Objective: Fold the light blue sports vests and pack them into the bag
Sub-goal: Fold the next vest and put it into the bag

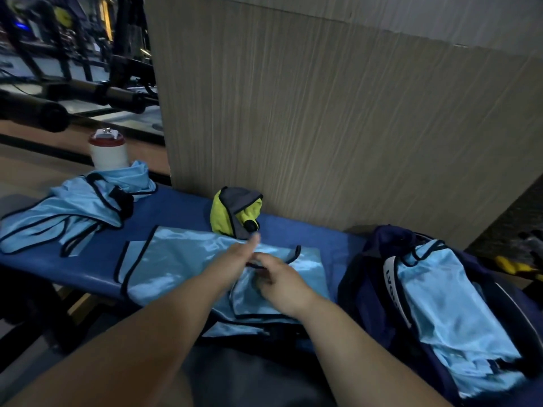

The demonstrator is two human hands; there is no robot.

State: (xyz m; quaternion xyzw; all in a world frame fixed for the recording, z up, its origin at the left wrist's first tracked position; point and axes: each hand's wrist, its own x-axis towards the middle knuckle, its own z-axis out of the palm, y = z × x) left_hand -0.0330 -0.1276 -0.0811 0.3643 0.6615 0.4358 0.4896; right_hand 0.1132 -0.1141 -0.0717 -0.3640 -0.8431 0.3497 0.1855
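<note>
- Head view showed one light blue vest (182, 259) spread flat across the middle of the blue bench (182, 207), its near edge hanging over the front.
- I read the left hand (235, 255) as spread, with fingers straight and blurred, just above that vest.
- I noted the right hand (282, 280) just beside it, fingers curled round a raised fold of the same vest.
- To the right of the bench stood the open dark blue bag (367, 289), with folded vests (435, 295) lying inside.
- At the left end, loose vests (73, 207) sat heaped in front of a white bottle (107, 154).
- Behind the flat vest, a yellow-green bundle (221, 212) leaned against the wall panel (352, 127).
</note>
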